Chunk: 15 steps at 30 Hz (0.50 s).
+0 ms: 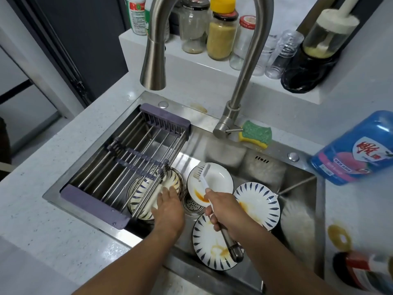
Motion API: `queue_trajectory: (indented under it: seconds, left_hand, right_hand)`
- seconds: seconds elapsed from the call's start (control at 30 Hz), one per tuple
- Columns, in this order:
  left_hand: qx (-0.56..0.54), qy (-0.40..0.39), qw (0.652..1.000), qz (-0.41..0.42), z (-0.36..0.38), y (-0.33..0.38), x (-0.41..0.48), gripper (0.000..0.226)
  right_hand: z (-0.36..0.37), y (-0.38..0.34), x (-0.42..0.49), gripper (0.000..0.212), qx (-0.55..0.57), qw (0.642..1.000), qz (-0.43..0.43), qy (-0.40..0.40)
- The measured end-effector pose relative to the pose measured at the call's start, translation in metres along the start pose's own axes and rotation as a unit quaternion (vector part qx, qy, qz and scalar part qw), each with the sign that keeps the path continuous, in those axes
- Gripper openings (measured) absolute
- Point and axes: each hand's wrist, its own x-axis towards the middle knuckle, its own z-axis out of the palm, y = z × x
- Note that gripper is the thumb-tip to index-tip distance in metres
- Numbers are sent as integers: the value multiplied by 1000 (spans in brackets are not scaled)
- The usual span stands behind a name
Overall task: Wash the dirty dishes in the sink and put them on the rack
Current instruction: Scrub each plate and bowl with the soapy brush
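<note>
Surface: a pale speckled countertop (53, 209) surrounds a stainless sink (263, 169). A raised ledge (191, 60) at 12 o'clock carries jars (221, 37). The faucet (244, 81) rises from the rim at 12 o'clock, and a green and yellow sponge (256, 134) lies just beside its base at 1 o'clock. A blue bottle (357, 150) is at 3 o'clock on the counter. The rack (136, 150) spans the sink's 9 o'clock half and holds no dishes.

Dishes, all in the basin around the drain (191, 204): stacked patterned dishes (170, 179) at 9 o'clock, partly under the rack; a white plate (217, 179) at 12 o'clock, stained orange; a patterned plate (261, 201) at 3 o'clock; a second patterned plate (208, 248) at 6 o'clock, both stained.

Left hand (169, 207): released, fingers straight, over the stacked dishes' 5 o'clock edge; contact cannot be confirmed.

Right hand (225, 207): grasping the brush (205, 177) by its handle. The bristles are over the white plate at the hand's 11 o'clock.
</note>
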Motion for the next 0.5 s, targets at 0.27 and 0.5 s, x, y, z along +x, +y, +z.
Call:
queue_trajectory:
  seconds: [0.27,0.5]
  left_hand:
    - [-3,-53,998,33,10,-3,8,67]
    - [-55,140,978,145,13,15,-2,60]
  right_hand:
    - [-20,10,3,31,25,999,25,17]
    - [-46,17,4,32,74,996,23,41]
